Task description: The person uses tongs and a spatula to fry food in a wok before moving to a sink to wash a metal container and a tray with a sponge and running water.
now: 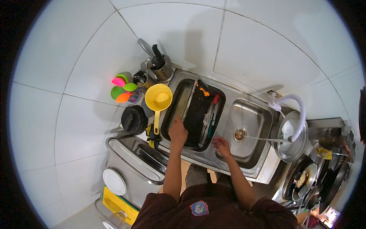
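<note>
My left hand (178, 133) is over the left basin (223, 98) of a steel double sink, by the lower end of a dark tray's pale, straight edge (190, 100). Its fingers look curled; whether they grip that edge I cannot tell. Orange food scraps (204, 91) lie on the dark surface, and a red-handled utensil (215, 99) and a teal-handled one (210, 128) rest along its right side. My right hand (221, 146), fingers apart and holding nothing, is at the ridge between the basins. Water (263, 139) runs from a white curved faucet (298, 114) into the right basin (233, 111).
Left of the sink are a yellow dipper (158, 98), utensil holders (162, 70), colourful plastic spoons (123, 98) and a round black item (134, 120). A steel bin-like container (128, 169) stands lower left. Metal bowls (291, 137) and pans (307, 183) are at right.
</note>
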The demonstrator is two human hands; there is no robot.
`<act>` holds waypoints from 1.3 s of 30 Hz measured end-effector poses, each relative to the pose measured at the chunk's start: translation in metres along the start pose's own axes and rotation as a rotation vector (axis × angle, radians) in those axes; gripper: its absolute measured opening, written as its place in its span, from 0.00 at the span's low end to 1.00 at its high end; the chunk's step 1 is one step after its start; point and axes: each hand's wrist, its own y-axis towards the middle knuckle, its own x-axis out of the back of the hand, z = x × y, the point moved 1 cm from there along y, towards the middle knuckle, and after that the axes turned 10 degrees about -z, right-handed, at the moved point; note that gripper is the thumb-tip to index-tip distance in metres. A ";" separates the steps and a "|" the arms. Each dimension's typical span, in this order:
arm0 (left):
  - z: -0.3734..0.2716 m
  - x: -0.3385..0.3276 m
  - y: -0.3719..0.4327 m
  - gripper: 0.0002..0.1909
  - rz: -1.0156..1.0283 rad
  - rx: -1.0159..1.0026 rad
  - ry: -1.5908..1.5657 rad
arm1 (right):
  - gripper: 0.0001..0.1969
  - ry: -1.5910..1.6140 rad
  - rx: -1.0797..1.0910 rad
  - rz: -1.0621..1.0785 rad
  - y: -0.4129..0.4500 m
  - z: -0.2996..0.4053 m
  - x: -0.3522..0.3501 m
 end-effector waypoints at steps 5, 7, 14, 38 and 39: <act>-0.040 0.062 -0.022 0.20 -0.062 -0.020 0.078 | 0.13 -0.083 0.136 0.087 -0.025 0.014 0.006; -0.041 0.090 -0.026 0.20 -0.228 -0.083 0.052 | 0.14 -0.070 0.177 0.078 -0.024 0.020 0.023; 0.021 0.188 -0.070 0.21 -0.274 -0.117 -0.252 | 0.18 -0.058 0.095 0.128 -0.089 0.074 0.055; -0.175 0.011 -0.121 0.26 0.500 -0.047 -1.068 | 0.40 0.365 -0.125 -0.239 -0.180 0.017 0.183; -0.194 0.023 -0.129 0.26 0.511 -0.058 -1.064 | 0.40 0.376 -0.122 -0.249 -0.180 0.017 0.184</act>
